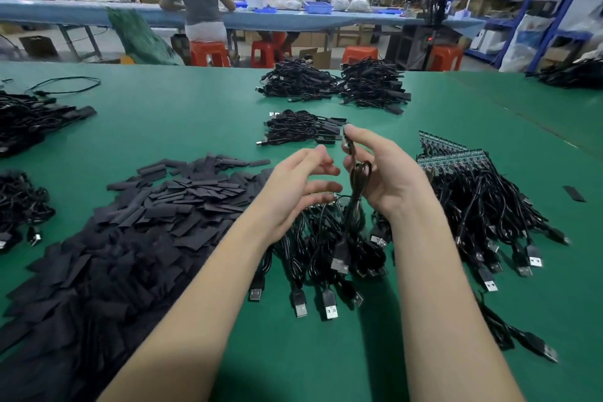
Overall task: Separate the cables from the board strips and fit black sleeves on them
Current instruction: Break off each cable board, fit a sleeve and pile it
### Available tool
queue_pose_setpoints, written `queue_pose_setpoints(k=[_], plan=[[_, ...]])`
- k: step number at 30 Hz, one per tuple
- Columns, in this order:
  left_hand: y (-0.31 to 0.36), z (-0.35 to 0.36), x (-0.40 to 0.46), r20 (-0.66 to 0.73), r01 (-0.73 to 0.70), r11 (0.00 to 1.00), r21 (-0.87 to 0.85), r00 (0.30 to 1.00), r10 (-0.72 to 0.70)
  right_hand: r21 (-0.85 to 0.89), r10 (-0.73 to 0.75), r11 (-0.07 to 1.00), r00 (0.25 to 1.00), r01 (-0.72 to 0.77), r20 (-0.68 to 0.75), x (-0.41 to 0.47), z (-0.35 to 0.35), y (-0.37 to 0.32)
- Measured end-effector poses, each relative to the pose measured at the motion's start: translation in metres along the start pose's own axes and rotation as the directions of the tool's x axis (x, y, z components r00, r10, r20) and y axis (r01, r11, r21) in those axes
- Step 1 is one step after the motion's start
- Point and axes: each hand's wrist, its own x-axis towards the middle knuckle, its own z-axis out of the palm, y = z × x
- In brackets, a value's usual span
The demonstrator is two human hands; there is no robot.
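Note:
My right hand (381, 170) holds one black USB cable (355, 202) above the table, pinching its upper end between thumb and fingertips; the cable's looped cord and USB plug hang down below the hand. My left hand (297, 183) hovers just left of it with fingers spread and relaxed, holding nothing. A big heap of flat black sleeves (130, 232) lies at the left. Under my hands lies a bunch of USB cables (319, 258). To the right lie green board strips (453, 157) with cables still attached.
Piles of sleeved cables sit farther back at the small pile (303, 130) and the two larger piles (336, 81). More cable heaps lie at the left edge (29, 121) and far right (571, 75). One loose sleeve (574, 193) lies at the right. Two persons work at a bench behind.

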Motion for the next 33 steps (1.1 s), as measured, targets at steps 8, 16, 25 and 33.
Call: queue_pose_setpoints(k=[8,16,25,33], plan=[[-0.018,0.0,-0.004,-0.058,0.047,0.985,0.168,0.998,-0.037,-0.363,-0.145,0.93,0.969,0.065,-0.198,0.005,0.004,0.024],[-0.032,0.002,-0.007,-0.168,0.016,0.99,0.143,0.986,0.009,-0.728,-0.415,0.659,0.898,0.188,-0.144,0.012,0.006,0.016],[-0.03,0.004,-0.01,-0.225,0.017,0.997,0.075,0.974,0.0,-0.926,-0.114,-0.251,0.941,0.283,0.319,0.069,0.116,0.013],[-0.032,0.0,-0.005,-0.233,-0.012,0.999,0.03,0.972,0.019,-0.946,0.037,-0.233,0.974,0.224,0.222,0.108,0.13,0.047]])
